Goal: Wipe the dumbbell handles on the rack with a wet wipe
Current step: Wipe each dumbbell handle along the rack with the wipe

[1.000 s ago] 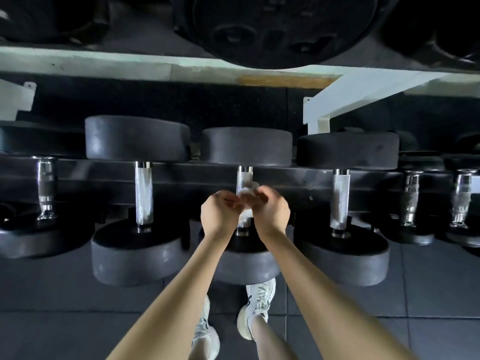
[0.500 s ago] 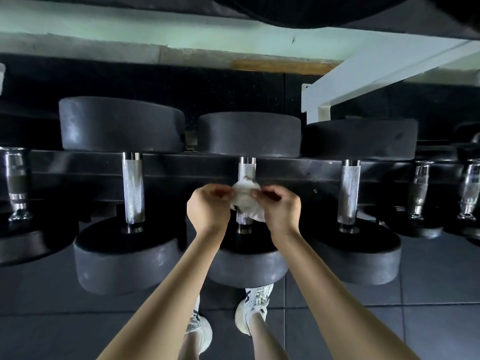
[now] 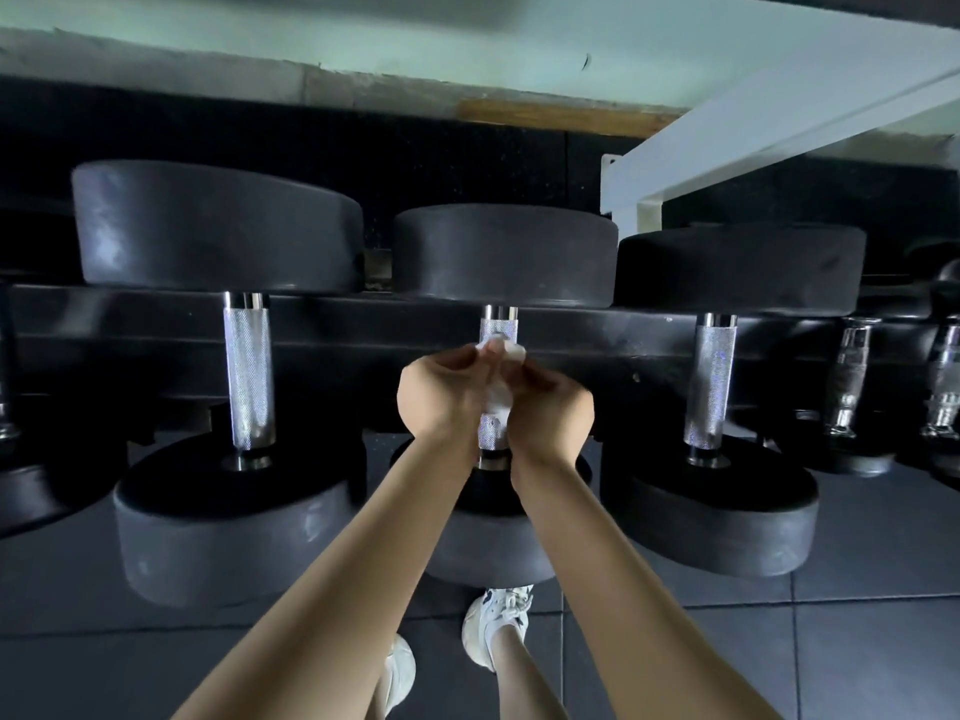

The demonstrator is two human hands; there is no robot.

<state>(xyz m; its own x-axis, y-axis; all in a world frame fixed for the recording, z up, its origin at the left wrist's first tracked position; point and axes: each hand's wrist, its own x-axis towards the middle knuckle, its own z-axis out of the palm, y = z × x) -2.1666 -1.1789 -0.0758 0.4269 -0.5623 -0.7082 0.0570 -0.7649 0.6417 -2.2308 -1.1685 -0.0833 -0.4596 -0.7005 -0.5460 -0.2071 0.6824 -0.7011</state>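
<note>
Black dumbbells with knurled silver handles lie across a low black rack (image 3: 597, 345). Over the middle dumbbell's handle (image 3: 497, 324) both hands meet around a white wet wipe (image 3: 498, 394). My left hand (image 3: 441, 394) pinches the wipe from the left and my right hand (image 3: 553, 407) pinches it from the right. The wipe lies bunched against the handle's middle, whose top and bottom ends show above and below the hands. The left handle (image 3: 248, 376) and the right handle (image 3: 712, 381) stand bare.
Smaller chrome-handled dumbbells (image 3: 852, 376) sit at the far right. A white metal brace (image 3: 727, 142) slants above the rack. Grey floor tiles (image 3: 857, 641) lie below, with my white sneakers (image 3: 498, 621) under the middle dumbbell.
The view has closed in on the rack. The spread wipe has been bunched narrower between my hands and now sits along the middle handle.
</note>
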